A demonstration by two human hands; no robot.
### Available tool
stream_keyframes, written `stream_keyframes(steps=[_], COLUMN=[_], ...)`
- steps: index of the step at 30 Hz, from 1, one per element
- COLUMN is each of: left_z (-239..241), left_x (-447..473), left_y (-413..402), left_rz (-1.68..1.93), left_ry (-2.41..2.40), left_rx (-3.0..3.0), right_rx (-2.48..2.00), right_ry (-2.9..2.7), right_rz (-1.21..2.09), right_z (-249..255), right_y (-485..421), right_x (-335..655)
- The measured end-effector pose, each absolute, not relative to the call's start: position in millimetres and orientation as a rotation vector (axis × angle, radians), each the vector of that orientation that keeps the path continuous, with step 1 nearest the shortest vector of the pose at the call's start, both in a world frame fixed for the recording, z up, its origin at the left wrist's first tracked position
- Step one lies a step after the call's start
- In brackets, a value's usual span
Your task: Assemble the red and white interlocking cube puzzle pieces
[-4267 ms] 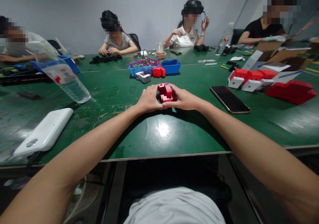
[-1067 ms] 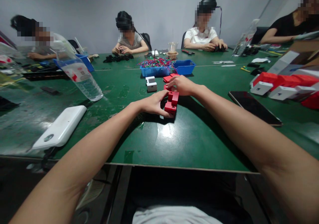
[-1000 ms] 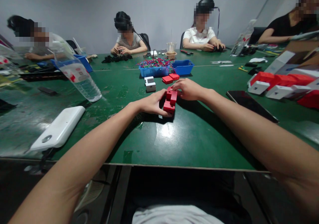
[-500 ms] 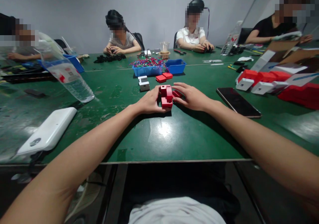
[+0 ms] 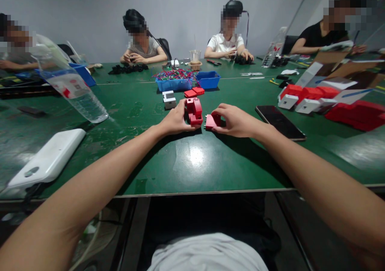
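My left hand (image 5: 177, 119) grips a red block-shaped housing (image 5: 194, 111) with a curved face and a small round hole in its top. Thumb and fingers hold it from its left side. Just to the right, my right hand (image 5: 236, 119) pinches a smaller red plastic piece (image 5: 212, 121), from which short metal pins stick out to the left. A narrow gap separates the two red parts. Behind them lie flat red pieces (image 5: 194, 92) and white-and-grey blocks (image 5: 169, 100) on the green table (image 5: 192, 170).
Behind stand a blue tray of coloured wires (image 5: 174, 85) and another blue tray (image 5: 208, 80). A phone (image 5: 279, 121) and a carton with red-and-white parts (image 5: 303, 98) are at right. A plastic bottle (image 5: 75, 90) and white power bank (image 5: 45, 156) are at left. Several people sit around.
My right hand has drawn the small pinned piece away from the housing and turned it so that its pins show. In my left hand the housing has tilted slightly. The view has shifted a little.
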State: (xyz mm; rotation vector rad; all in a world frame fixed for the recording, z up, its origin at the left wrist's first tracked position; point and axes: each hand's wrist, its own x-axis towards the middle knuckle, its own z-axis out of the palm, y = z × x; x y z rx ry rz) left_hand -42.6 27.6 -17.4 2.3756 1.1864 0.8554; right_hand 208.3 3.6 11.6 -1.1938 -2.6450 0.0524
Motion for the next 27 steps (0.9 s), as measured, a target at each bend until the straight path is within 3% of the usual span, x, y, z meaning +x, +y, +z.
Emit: stream_keyframes(steps=[6, 16, 27], left_z=[-14, -16, -16], left_x=[-52, -48, -48], left_y=[30, 29, 29], left_rz=[0.79, 0.762, 0.786], left_ry=[1.001, 1.08, 1.063], left_rx=[2.396, 2.387, 2.394], right_rx=[-1.055, -1.022, -1.021], right_ry=[-2.402, -1.632, -1.365], right_rz=[0.138, 1.238, 1.503], right_z=[9, -3, 3], right_y=[-1, 5, 4], right_x=[206, 192, 190])
